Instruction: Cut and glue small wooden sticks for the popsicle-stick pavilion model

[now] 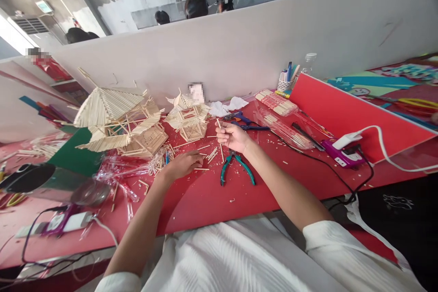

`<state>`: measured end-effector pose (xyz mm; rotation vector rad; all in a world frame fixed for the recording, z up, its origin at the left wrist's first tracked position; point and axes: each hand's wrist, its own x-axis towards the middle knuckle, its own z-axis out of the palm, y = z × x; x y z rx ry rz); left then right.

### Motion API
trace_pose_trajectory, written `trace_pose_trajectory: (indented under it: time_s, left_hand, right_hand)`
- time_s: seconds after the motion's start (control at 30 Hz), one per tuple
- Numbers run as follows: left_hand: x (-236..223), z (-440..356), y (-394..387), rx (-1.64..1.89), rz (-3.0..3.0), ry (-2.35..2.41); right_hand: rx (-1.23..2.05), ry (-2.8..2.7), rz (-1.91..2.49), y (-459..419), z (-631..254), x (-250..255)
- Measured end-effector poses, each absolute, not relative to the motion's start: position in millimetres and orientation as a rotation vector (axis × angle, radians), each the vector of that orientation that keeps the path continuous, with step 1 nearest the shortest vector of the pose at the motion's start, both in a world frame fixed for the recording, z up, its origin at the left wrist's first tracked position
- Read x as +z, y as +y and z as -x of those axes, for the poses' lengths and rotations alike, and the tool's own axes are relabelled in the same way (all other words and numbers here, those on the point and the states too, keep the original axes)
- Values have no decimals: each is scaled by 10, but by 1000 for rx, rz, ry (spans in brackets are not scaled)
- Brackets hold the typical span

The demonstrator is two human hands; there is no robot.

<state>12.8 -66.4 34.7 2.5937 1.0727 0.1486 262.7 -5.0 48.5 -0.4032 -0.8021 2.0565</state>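
My right hand's (234, 138) fingers close on a thin stick (218, 123), near-upright above the bench (205, 203); light pressure should steady it. My left hand (183, 165) half-curls, hold unclear.

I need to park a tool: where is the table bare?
Two patches of table, bare but for crumbs: between left forearm, green pliers and front edge; and between right forearm and stick packs. Crowded: loose sticks by left hand; models, wrappers, container at left.
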Motion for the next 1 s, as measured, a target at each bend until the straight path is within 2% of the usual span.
trace_pose_trajectory:
  time_s: [0.5, 0.77, 0.87, 1.0]
  left_hand:
    - [341, -56, -668, 233, -2581, 1119]
    - [434, 513, -636, 458, -2519, 1829]
    - [453, 519, -646, 525, -2485, 1789]
    - [497, 214, -704, 794, -2327, 1600]
  right_hand:
    - [2102, -729, 331, -68, -2635, 508]
    - [2058, -851, 366, -85, -2601, 475]
    - [1976, -1067, 428, -115, -2561, 439]
    - [1811, -1363, 512, -171, -2488, 395]
